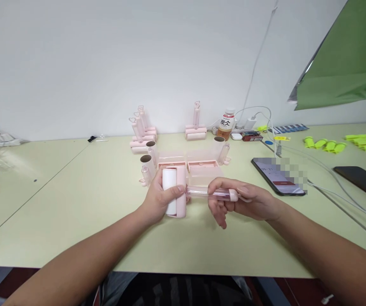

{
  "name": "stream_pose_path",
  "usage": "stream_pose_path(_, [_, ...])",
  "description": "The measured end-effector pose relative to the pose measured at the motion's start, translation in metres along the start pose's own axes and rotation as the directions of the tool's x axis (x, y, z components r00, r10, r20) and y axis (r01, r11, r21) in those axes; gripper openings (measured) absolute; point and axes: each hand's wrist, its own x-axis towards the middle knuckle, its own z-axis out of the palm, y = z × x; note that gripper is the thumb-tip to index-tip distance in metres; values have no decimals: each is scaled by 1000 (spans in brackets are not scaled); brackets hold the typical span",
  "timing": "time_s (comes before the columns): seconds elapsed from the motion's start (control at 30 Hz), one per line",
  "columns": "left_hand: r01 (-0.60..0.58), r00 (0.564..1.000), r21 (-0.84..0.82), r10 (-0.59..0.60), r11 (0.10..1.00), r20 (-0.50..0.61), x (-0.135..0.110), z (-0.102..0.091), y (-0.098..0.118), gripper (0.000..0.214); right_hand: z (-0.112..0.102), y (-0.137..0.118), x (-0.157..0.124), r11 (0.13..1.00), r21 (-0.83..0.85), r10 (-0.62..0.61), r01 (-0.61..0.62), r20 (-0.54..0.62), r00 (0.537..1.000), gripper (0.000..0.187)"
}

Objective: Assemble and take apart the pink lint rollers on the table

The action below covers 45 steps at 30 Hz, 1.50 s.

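Both hands closed: left hand round a pink roller head with white roll; right hand curled on a clear handle, its end at the head's side. Location: over tabletop, between near and far edges. Bottle: far edge.

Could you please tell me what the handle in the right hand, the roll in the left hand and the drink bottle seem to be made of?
Handle: probably glossy, clear plastic; it is see-through and catches highlights.
White roll: perhaps matte paper, evenly white without shine, though film is possible.
Drink bottle: likely clear plastic; amber liquid shows through below the label.
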Motion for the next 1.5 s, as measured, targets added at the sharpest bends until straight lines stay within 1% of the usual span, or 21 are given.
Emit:
stream_pose_path(0.1, [3, 1000, 11, -3, 1000, -6, 0, 0, -1, 55, -1, 4, 1, 999, 38, -34, 33, 20, 999, 50])
stream_pose_path(0.27, [-5, 1000, 24, 6, 1000, -22, -1, 0, -3, 52, 0, 8, 3, 993, 117, -42, 30, 100, 994, 52])
stream_pose_path(0.47, [-3, 1000, 21, 4, 1000, -31, -2, 2, -3, 52, -2, 14, 6, 981, 160, -124, 110, 83, 989, 32])
stream_pose_path(0.57, [-18, 999, 20, 18, 1000, -30, -3, 3, -3, 52, -2, 16, 5, 979, 164, -134, 121, 72, 988, 28])
stream_pose_path(0.67, [-34, 999, 24, 35, 999, -27, -4, 4, -4, 52, 0, 19, 4, 977, 171, -135, 127, 33, 990, 27])
stream_pose_path(0.8, [-30, 999, 17, 30, 999, -36, -6, 6, -4, 53, 3, 21, 4, 964, 194, -191, 181, 33, 981, 21])
stream_pose_path(0.87, [-22, 999, 20, 23, 1000, -43, -6, 7, -3, 53, 5, 20, 4, 963, 188, -203, 194, 32, 979, 19])
stream_pose_path(0.97, [-25, 999, 35, 26, 999, -43, -6, 6, -2, 54, 7, 17, 4, 970, 155, -191, 185, 27, 981, 20])
stream_pose_path(1.2, [-20, 1000, 57, 20, 998, -4, -1, 0, 1, 51, 4, 18, 0, 983, 16, -184, 183, 17, 983, 26])
stream_pose_path(1.37, [-45, 999, 44, 44, 998, 27, 0, -1, 1, 51, 2, 20, -1, 983, 2, -184, 184, 21, 983, 25])
stream_pose_path(1.5, [-37, 999, 43, 35, 998, 34, 0, -2, 1, 52, 2, 19, -2, 984, -7, -180, 180, 17, 984, 25])
